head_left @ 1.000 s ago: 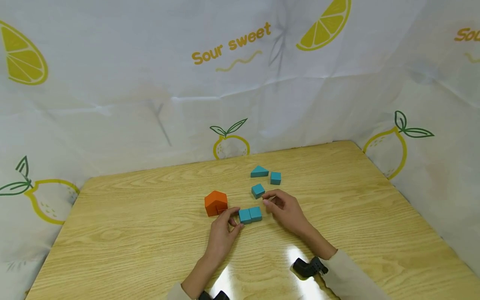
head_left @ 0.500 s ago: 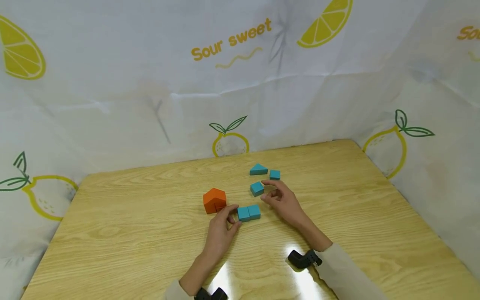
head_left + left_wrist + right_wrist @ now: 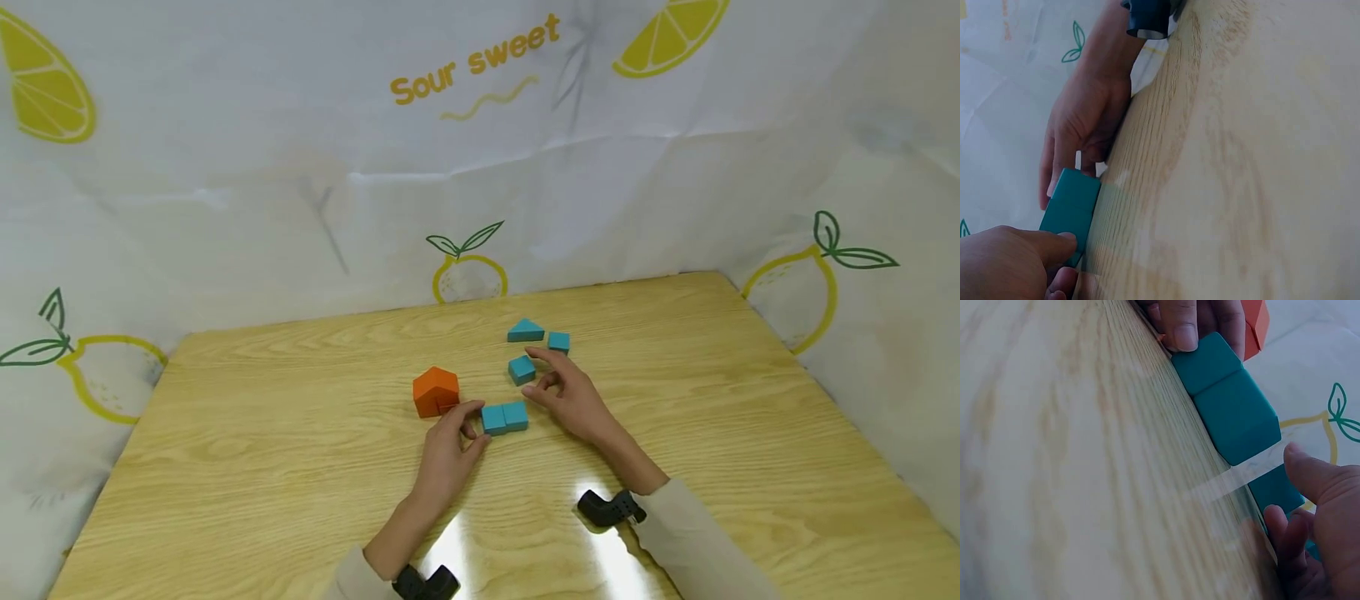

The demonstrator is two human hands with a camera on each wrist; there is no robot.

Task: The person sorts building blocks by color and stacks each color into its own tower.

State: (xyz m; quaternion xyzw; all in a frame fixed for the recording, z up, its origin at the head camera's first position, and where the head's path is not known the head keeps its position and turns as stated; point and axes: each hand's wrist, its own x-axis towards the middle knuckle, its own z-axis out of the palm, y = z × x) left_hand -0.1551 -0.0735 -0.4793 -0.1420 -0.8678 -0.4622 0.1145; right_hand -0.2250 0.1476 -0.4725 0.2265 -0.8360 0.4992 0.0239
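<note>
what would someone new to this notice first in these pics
Likely the orange house-shaped piece, on the table just beyond the left hand. Then the two touching blue blocks to the piece's right: the left hand pinches their left end, while the right hand is beside another blue block. Behind the table, the lemon-printed cloth with "Sour sweet" lettering fills the upper head view.

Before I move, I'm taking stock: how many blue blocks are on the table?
5: held block in the left hand, adjoining block on its right, loose block by the right hand, far block behind that, triangular block to its left. The hands may hide more.
</note>
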